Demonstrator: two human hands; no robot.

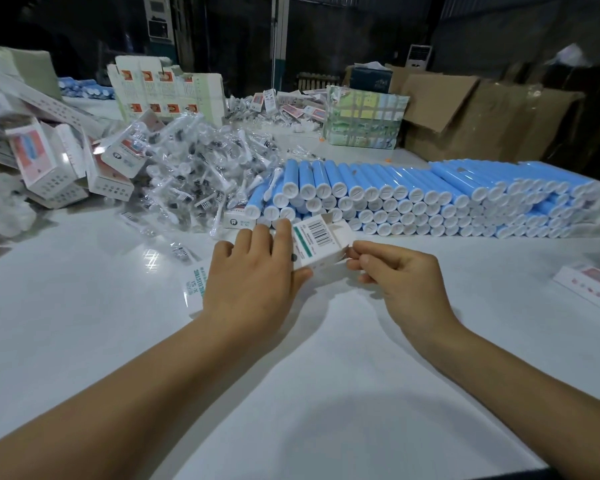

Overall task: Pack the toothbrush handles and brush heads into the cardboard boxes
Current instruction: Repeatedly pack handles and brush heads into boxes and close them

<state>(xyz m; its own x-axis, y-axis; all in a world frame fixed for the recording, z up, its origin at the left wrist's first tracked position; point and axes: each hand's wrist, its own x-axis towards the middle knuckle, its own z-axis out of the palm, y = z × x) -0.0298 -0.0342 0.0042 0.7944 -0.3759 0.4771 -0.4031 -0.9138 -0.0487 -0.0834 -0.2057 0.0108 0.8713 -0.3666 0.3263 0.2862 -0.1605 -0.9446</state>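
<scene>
Both forearms reach in: left hand (253,271) grips small white barcoded cardboard box (317,245) between fingers and thumb, right hand (400,275) pinches its open end flap; hold body steady, keep mouth square facing stacked blue cylindrical plastic toothbrush handles (413,199) just beyond fingertips.

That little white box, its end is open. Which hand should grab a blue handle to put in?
Probably the right hand. It only pinches a flap of the box, and the blue handles lie just beyond it. The left hand grips the box, steadying it.
</scene>
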